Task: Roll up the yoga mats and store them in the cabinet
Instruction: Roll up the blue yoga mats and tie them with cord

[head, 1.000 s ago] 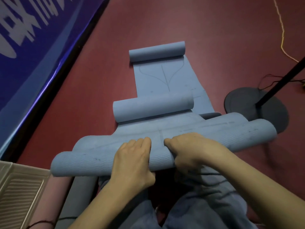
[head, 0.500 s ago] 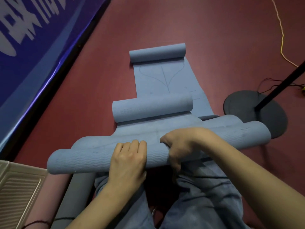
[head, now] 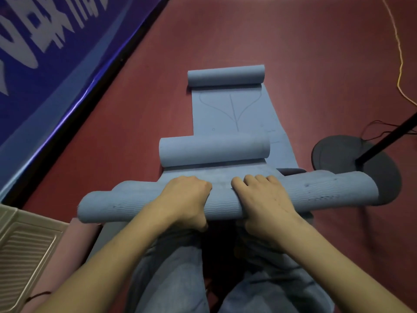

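Note:
A blue yoga mat roll lies crosswise on the red floor just in front of my knees. My left hand and my right hand sit side by side at its middle, fingers curled over the top and thumbs on the near side, gripping it. Beyond it a second, shorter blue roll rests on the flat mat. A third, thinner roll lies at the far end of an unrolled stretch of mat printed with thin lines.
A black round stand base with a slanted pole sits right of the mats, touching the near roll's end. A yellow cable runs along the right. At lower left are a beige ribbed panel and a pink roll. A blue banner lines the left.
Both hands have shifted onto the top of the near roll; the right hand came up from gripping its near side. The roll has turned and moved slightly away from me.

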`<state>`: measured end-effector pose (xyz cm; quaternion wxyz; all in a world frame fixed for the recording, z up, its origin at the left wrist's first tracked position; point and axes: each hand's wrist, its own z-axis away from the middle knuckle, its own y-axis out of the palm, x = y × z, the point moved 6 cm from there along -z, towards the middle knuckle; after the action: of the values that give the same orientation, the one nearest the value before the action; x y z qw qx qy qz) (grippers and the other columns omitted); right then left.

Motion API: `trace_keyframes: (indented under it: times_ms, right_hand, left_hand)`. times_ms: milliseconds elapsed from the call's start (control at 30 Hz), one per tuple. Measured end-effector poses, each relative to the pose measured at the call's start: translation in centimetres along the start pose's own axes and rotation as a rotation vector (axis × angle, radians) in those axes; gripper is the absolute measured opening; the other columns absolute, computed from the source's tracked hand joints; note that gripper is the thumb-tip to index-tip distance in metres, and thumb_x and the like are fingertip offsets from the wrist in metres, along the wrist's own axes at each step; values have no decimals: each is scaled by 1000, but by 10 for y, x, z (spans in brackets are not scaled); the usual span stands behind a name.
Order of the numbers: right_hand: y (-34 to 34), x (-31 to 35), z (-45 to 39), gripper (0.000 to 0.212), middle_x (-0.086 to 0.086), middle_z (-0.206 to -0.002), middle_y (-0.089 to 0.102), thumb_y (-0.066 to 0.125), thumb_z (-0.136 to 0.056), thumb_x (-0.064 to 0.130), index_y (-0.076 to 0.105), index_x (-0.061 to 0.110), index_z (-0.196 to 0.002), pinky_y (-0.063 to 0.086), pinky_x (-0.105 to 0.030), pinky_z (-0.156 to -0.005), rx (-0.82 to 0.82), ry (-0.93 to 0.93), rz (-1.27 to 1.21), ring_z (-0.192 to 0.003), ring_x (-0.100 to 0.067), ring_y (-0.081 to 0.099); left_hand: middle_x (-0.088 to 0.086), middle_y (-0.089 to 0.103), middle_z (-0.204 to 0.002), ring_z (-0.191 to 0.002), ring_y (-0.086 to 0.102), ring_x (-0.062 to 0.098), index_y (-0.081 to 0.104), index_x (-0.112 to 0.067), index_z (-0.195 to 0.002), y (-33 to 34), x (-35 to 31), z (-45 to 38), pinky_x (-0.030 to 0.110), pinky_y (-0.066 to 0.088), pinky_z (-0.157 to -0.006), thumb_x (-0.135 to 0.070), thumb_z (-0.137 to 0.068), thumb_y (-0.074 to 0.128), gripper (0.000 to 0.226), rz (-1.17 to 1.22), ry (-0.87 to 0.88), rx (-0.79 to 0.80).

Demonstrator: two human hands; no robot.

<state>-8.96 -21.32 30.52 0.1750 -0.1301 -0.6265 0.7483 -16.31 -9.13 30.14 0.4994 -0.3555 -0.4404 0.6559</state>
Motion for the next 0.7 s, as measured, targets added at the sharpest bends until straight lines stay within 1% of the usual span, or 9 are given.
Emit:
trace_keyframes:
  times_ms: [67,133,267,300,367,433,567,633,700]
  right_hand:
    - [-3,-3,-5,47,1,-104,53,70,-75,34,33,25,-101,25,-36,-76,-34,23,-9,-98,-26,55]
    - [-4,-3,-7,45,1,-104,54,67,-75,29,28,25,-97,26,-36,-76,-58,40,-7,-97,-25,55]
    - [-5,5,-2,48,-1,-101,54,70,-72,26,30,23,-98,26,-37,-78,-114,76,-7,-95,-27,55]
    - [-4,7,-1,50,-2,-98,54,73,-67,24,34,23,-98,27,-37,-77,-133,82,-3,-91,-28,55]
    - [1,14,7,54,-3,-83,57,80,-48,19,49,20,-93,32,-38,-71,-156,88,26,-76,-30,56]
    - [4,19,19,54,-5,-71,56,78,-36,12,55,17,-84,37,-37,-66,-215,100,43,-64,-31,54]
    - [4,26,51,48,-5,-70,56,75,-40,9,54,17,-83,36,-38,-65,-277,122,47,-65,-32,52]
    - [4,29,69,48,-5,-71,56,76,-43,9,54,16,-85,36,-38,-66,-297,132,26,-67,-33,52]
    - [8,37,90,43,-6,-71,55,74,-47,8,55,16,-86,36,-40,-67,-320,129,29,-68,-33,52]
  left_hand:
    - [-1,64,-95,-84,58,24,53,-25,-95,-1,3,-4,33,38,-66,-52,-60,80,52,9,2,14]
    - [-2,65,-96,-88,61,25,54,-25,-96,-3,4,-3,33,37,-66,-52,-60,80,52,5,-8,-2]
    - [-4,67,-96,-87,62,25,51,-25,-96,-1,2,10,33,36,-65,-42,-66,75,43,-29,-66,-134]
    - [-4,67,-97,-88,63,25,50,-25,-97,-2,0,17,33,35,-66,-40,-67,73,41,-47,-88,-186]
    - [-5,67,-99,-90,64,24,49,-26,-98,0,-5,34,33,30,-68,-36,-69,71,37,-69,-133,-258]
    - [-4,67,-100,-93,64,24,48,-27,-98,5,-12,49,33,27,-70,-35,-70,71,37,-88,-149,-294]
    - [-4,67,-97,-91,65,24,48,-27,-96,7,-29,67,33,27,-71,-39,-69,75,40,-108,-98,-312]
    - [-5,66,-92,-87,65,23,49,-27,-94,9,-37,79,33,26,-70,-37,-68,75,38,-103,-91,-313]
    - [-4,64,-82,-76,65,25,46,-25,-86,21,-49,97,33,25,-66,-30,-57,79,44,-90,-77,-289]
